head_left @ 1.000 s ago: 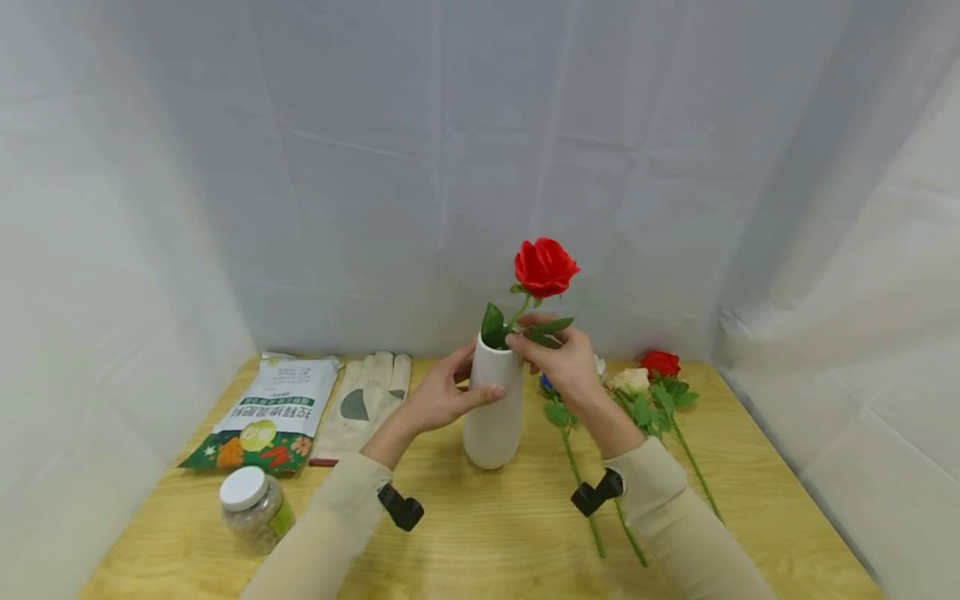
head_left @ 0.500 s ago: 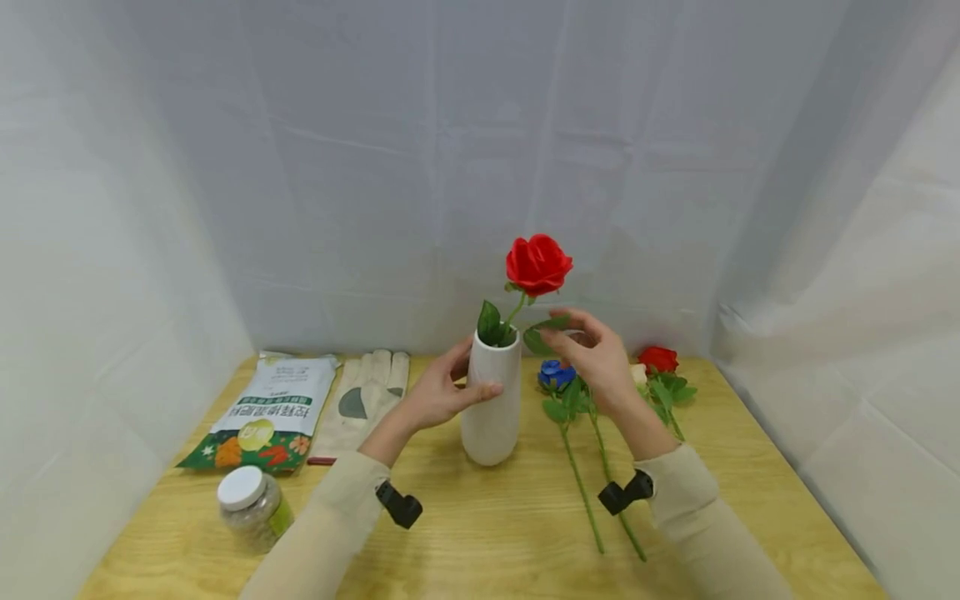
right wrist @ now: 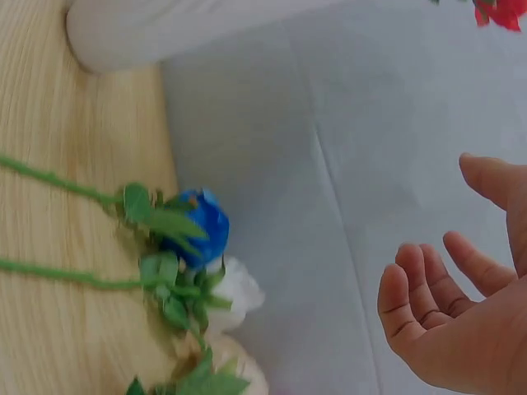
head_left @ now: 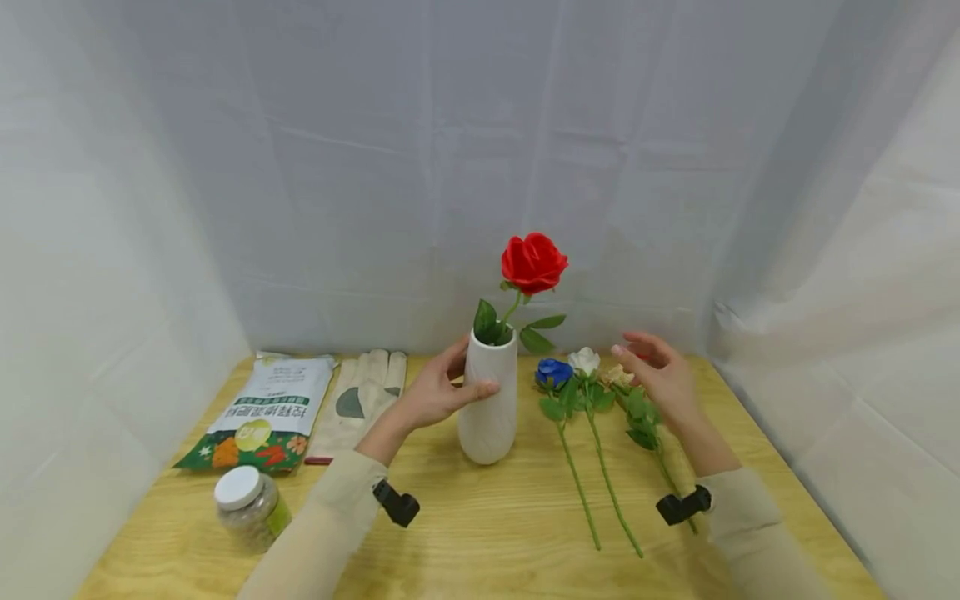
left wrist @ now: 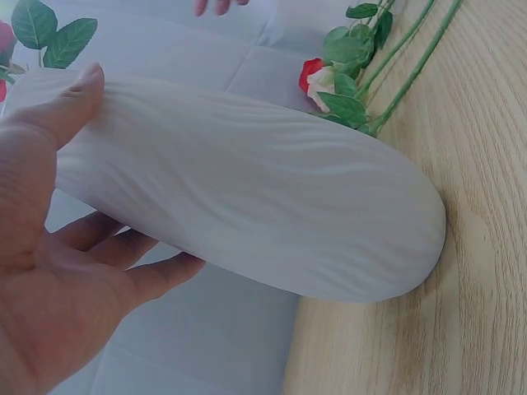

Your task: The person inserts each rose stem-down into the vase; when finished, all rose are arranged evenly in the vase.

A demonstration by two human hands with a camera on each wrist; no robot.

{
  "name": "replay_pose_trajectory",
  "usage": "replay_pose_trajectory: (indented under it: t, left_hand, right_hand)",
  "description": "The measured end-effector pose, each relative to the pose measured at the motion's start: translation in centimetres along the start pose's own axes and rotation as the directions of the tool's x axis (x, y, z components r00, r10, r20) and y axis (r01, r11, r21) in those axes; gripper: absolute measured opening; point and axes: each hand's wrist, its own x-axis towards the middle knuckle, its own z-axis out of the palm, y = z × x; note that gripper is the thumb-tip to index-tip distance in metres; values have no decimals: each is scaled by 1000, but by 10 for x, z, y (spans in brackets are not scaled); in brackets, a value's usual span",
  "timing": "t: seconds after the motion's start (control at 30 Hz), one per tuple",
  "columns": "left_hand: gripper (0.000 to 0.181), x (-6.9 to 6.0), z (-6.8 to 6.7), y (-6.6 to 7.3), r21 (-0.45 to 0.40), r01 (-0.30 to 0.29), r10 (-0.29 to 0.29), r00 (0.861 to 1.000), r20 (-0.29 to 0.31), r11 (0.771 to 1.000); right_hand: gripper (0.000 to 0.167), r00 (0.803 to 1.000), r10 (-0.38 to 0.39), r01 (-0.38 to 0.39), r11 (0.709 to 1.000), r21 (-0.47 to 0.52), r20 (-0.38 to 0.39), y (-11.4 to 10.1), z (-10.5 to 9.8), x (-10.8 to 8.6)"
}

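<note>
A white ribbed vase (head_left: 487,417) stands upright on the wooden table. My left hand (head_left: 431,400) holds it around the upper part, thumb on the near side and fingers round the back. In the vase leans a red rose (head_left: 534,263), its bloom and leaves above the rim. Its lower stem is hidden inside. My right hand (head_left: 666,382) hovers over the roses on the right, fingers loosely bent, nothing in them. Below and beside it lie a blue rose (head_left: 553,372), a white rose (head_left: 584,360) and a cream rose (head_left: 618,376). Another red rose (left wrist: 309,74) is mostly hidden by that hand.
On the left lie a fertilizer bag (head_left: 266,412) and a pair of work gloves (head_left: 363,400). Nearer stands a clear jar (head_left: 251,512) with a white lid. Pale sheeting (head_left: 360,167) encloses the table at the back and sides.
My right hand has let go of the red rose in the vase and moved right, over the lying roses. My left hand has stayed on the vase.
</note>
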Motion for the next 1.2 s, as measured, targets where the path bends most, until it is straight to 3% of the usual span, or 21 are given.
replay_pose_trajectory:
  t: [0.23, 0.43, 0.6, 0.8, 1.2]
  left_hand:
    - [89, 0, -1, 0, 6, 9, -9, 1000, -3, 1000]
    - [91, 1, -1, -2, 15, 21, -21, 1000, -4, 1000]
    - [91, 2, -2, -1, 14, 12, -12, 1000, -3, 1000]
    - [91, 1, -1, -1, 9, 2, -2, 1000, 2, 1000]
    - [92, 2, -2, -1, 11, -3, 3, 1000, 3, 1000]
  right_hand:
    - [36, 998, 54, -54, 999, 4, -17, 29, -43, -7]
    - [32, 996, 87, -89, 996, -31, -35, 50, -67, -17]
    - [46, 993, 112, -115, 990, -87, -49, 66, -78, -21]
    - [65, 983, 181, -180, 975, -133, -2, 88, -89, -26]
    - [71, 943, 329, -315, 931, -187, 53, 122, -98, -35]
